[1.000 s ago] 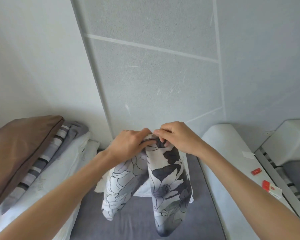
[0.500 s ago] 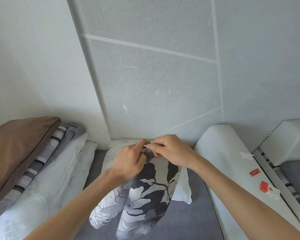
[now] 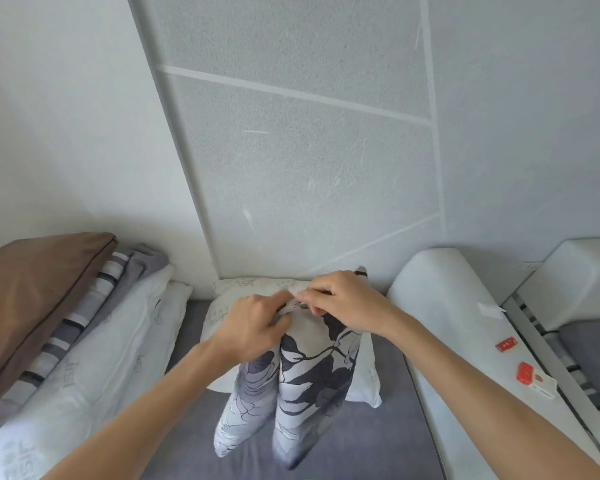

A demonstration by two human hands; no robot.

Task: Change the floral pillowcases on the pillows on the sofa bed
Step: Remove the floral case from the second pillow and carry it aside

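Observation:
A grey-and-white floral pillowcase (image 3: 305, 379) hangs bunched from both hands over the grey sofa bed (image 3: 371, 441). My left hand (image 3: 253, 327) and my right hand (image 3: 343, 303) pinch its top edge close together, fingers curled into the cloth. Behind it a bare white pillow (image 3: 222, 313) with grey lettering lies against the wall, partly hidden by the pillowcase and my hands.
At the left lean a brown pillow (image 3: 32, 299), striped grey bedding (image 3: 94, 306) and white pillows (image 3: 94, 368). A white padded armrest (image 3: 447, 323) runs along the right, with small red packets (image 3: 525, 372) on the ledge beyond it. The wall stands close behind.
Both hands have dropped lower and nearer the wall with the pillowcase, and the bare white pillow behind now shows. The cloth hangs closer to the mattress.

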